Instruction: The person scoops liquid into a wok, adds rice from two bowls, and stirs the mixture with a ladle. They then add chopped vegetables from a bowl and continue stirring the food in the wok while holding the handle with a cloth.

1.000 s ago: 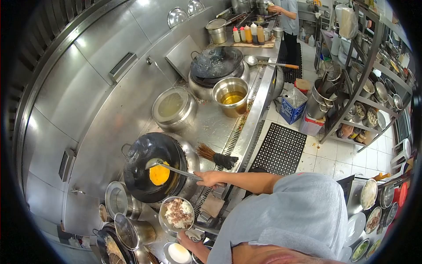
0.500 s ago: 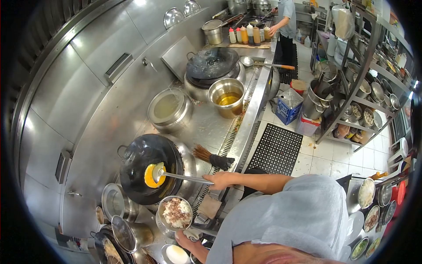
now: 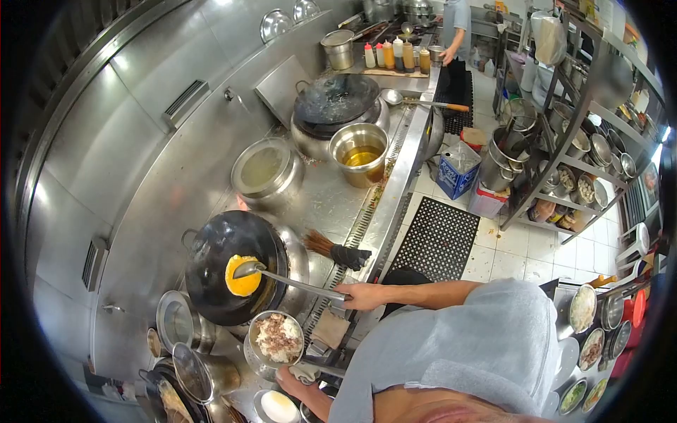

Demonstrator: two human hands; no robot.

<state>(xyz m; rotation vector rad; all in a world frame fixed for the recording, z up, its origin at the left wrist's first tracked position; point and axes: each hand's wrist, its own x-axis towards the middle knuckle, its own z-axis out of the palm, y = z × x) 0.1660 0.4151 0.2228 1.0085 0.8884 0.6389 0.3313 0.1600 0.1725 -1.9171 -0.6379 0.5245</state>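
Note:
My right hand is closed around the handle of a long metal ladle. The ladle's head rests on a round yellow egg layer in a black wok. At the wok's near left side is a metal bowl of white rice with brown meat pieces. My left hand is closed at the bowl's lower edge, its fingers partly hidden, beside a pale folded cloth.
A dark-bound brush lies right of the wok. Beyond are a lidded pot, a pot of yellow oil and another wok. A white bowl stands near my left forearm. A co-worker's arm shows at the back.
The egg layer looks rounder and flatter, and the ladle head now lies across its upper right. The co-worker's hand is lower. The whole view has shifted slightly.

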